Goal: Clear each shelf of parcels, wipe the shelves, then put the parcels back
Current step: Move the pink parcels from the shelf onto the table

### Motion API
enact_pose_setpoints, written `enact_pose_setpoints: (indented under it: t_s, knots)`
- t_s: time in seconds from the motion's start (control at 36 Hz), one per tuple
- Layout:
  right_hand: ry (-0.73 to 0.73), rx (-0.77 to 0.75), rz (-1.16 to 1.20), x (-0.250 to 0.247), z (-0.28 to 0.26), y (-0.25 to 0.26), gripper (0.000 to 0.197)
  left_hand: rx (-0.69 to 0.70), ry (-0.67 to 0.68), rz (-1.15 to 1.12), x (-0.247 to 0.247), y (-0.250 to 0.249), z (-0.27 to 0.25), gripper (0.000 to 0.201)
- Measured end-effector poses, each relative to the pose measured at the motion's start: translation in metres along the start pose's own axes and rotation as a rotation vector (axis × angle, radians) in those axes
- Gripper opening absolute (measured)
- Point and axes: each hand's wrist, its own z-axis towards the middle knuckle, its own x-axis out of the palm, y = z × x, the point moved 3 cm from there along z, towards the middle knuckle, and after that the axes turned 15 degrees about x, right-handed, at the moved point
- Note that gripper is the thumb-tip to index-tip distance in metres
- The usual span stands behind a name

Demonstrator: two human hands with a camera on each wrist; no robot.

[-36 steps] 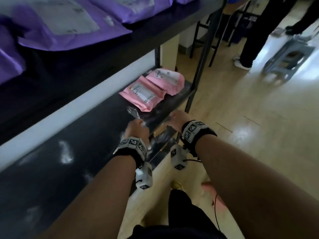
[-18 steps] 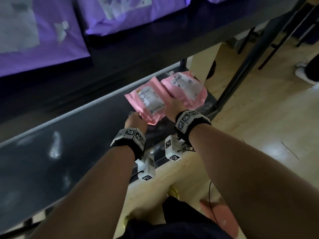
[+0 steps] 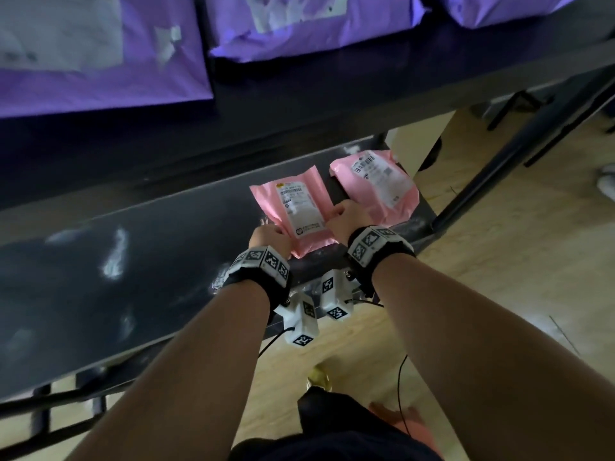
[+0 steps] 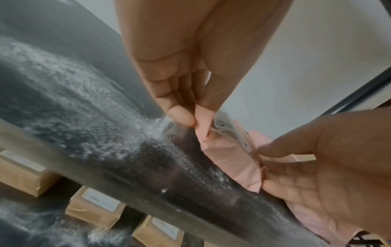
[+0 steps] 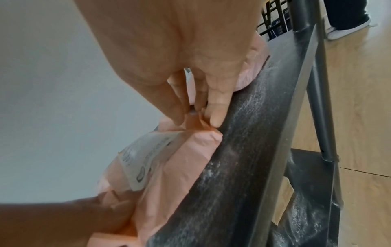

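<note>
Risk: slippage. My left hand (image 3: 270, 237) and right hand (image 3: 346, 218) each pinch only thin edge film of the pink parcel (image 3: 297, 212) lying on the dusty middle shelf (image 3: 149, 261), second pink parcel (image 3: 377, 181) at two o'clock; film may tear, dropping it.

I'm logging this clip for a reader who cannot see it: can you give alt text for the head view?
Both hands, left hand and right hand, pinch the near corners of a pink parcel lying on a dark, dusty shelf. A second pink parcel lies to its right, purple parcels sit on the shelf above, and wooden floor shows to the right.
</note>
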Motion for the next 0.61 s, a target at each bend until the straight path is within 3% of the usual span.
enact_pose_setpoints:
  t_s: [0.14,0.25,0.42,0.61]
  knots:
    - [-0.016,0.021,-0.031,0.011,-0.018,0.002,0.045,0.017,-0.049,0.026,-0.017,0.015,-0.021,0.004]
    - [0.031,0.015,-0.043,0.037,-0.046,0.011,0.045,0.051,-0.076,-0.041,-0.044,0.031,-0.047,0.004]
    - [0.046,-0.07,-0.075,0.084,-0.101,0.026,0.019,0.125,-0.169,-0.027,-0.097,0.066,-0.096,0.006]
    - [0.09,-0.192,-0.119,0.142,-0.188,0.049,0.021,0.069,-0.29,0.013,-0.164,0.132,-0.171,0.009]
